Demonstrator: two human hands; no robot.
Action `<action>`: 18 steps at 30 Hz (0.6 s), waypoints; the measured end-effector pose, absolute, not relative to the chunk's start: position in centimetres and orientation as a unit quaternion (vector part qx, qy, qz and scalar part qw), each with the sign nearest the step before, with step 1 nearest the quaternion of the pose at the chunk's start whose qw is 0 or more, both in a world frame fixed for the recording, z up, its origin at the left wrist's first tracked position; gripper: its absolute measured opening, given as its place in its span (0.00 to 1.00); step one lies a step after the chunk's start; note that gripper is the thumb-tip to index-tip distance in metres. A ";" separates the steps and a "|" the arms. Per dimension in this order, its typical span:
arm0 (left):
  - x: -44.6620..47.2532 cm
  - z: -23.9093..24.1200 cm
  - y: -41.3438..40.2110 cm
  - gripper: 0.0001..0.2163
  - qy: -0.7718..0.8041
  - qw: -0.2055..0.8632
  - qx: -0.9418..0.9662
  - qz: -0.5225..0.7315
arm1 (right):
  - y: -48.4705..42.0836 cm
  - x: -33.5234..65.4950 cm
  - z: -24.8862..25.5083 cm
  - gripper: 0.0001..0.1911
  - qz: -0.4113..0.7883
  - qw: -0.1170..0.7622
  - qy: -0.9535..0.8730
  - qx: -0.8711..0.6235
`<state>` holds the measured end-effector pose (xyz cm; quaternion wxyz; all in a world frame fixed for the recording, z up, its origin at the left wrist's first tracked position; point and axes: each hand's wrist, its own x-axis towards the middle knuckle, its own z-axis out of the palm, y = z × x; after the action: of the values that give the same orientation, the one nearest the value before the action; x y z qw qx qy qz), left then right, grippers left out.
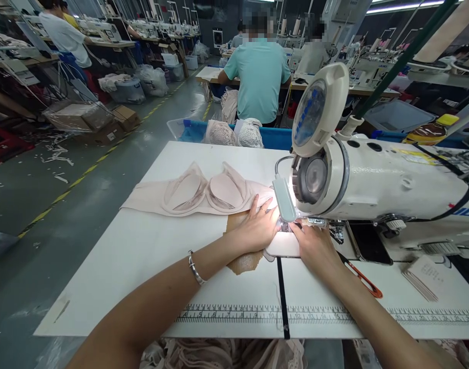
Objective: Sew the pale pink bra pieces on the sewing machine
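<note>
A pale pink bra (222, 193) lies on the white sewing table (142, 256), its cups side by side and one end running to the needle area of the white sewing machine (403, 174). My left hand (259, 230) rests on that end with its fingers spread flat, just left of the presser foot (283, 225). Close by on the right, my right hand (315, 246) has its thumb stretched toward the presser foot. The machine head hides most of its other fingers, and whether they grip fabric does not show. A small lamp (283, 197) lights this spot.
Orange-handled scissors (367, 282), a dark phone (368, 241) and a stack of cards (424, 277) lie right of my right arm. A printed ruler (234, 313) runs along the front edge. Behind the table, a blue bin (275, 138) holds lace bras. A person sits further ahead.
</note>
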<state>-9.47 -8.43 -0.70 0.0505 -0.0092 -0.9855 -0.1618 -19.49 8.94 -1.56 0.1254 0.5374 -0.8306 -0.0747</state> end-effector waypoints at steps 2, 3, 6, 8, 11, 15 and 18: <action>-9.5 -0.9 -8.5 0.15 -0.985 0.057 -0.011 -0.162 | 8.9 -19.4 -1.5 0.32 -0.078 0.114 -0.836 0.532; -9.5 -0.9 -8.5 0.15 -0.985 0.057 -0.011 -0.161 | 8.8 -19.4 -1.5 0.32 -0.081 0.110 -0.838 0.528; -9.5 -0.9 -8.4 0.15 -0.985 0.053 -0.006 -0.162 | 8.7 -19.5 -1.6 0.32 -0.084 0.104 -0.840 0.526; -9.5 -0.7 -8.4 0.15 -0.985 0.046 -0.005 -0.165 | 8.7 -19.6 -1.8 0.32 -0.081 0.109 -0.839 0.527; -9.5 -0.5 -8.4 0.14 -0.985 0.044 -0.006 -0.168 | 8.8 -19.7 -1.9 0.32 -0.072 0.123 -0.837 0.528; -9.5 -0.6 -8.5 0.14 -0.984 0.046 -0.006 -0.172 | 9.0 -19.8 -2.0 0.32 -0.066 0.123 -0.835 0.532; -9.5 -0.6 -8.5 0.14 -0.984 0.049 -0.007 -0.173 | 8.9 -19.9 -2.2 0.32 -0.065 0.119 -0.836 0.531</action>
<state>-9.50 -8.53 -0.60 0.0494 -0.0069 -0.9837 -0.1727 -19.90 8.92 -2.23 0.1194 0.5312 -0.8363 -0.0650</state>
